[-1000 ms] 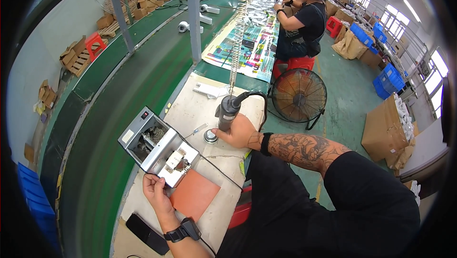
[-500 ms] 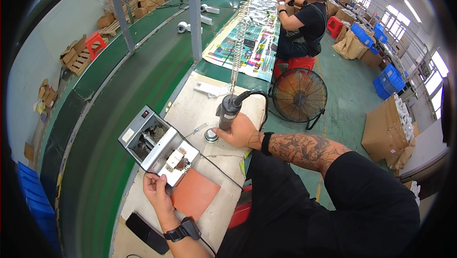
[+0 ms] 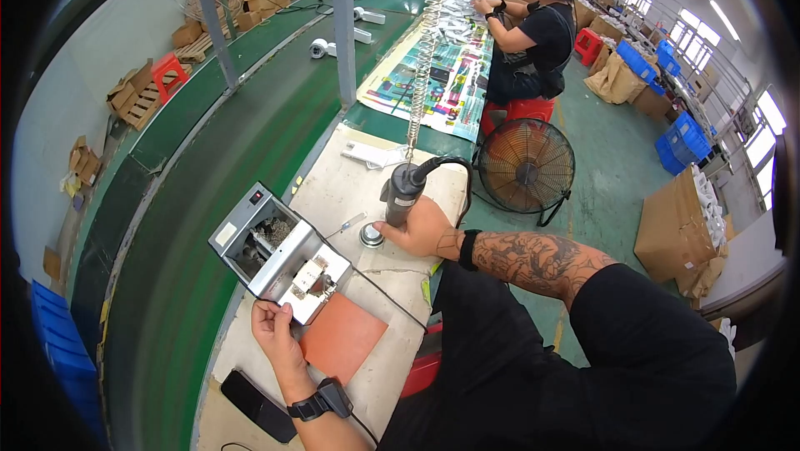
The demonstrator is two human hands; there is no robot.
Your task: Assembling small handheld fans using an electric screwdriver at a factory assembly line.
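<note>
My right hand [image 3: 427,230] is wrapped around a dark electric screwdriver [image 3: 403,193], upright under a coiled spring. Its thumb reaches a small round silver-rimmed part [image 3: 371,235] on the bench, where the driver's tip is hidden from sight. To the left stands a grey screw feeder [image 3: 279,251] with an open hopper of small screws. At the feeder's near corner my left hand [image 3: 273,330] is closed, thumb and fingers against its edge. An orange-red mat [image 3: 344,338] lies beside that hand.
A black phone [image 3: 257,405] lies near the left wrist. Farther up the bench are a white part [image 3: 367,154] and a printed sheet [image 3: 429,76]. A floor fan [image 3: 527,172] stands to the right, before a seated co-worker [image 3: 537,30]. A green conveyor [image 3: 192,234] runs along the left.
My hands, the screwdriver and the feeder keep their places, apart from a slight shift of the whole view. The co-worker's hands have moved lower, toward the white pieces.
</note>
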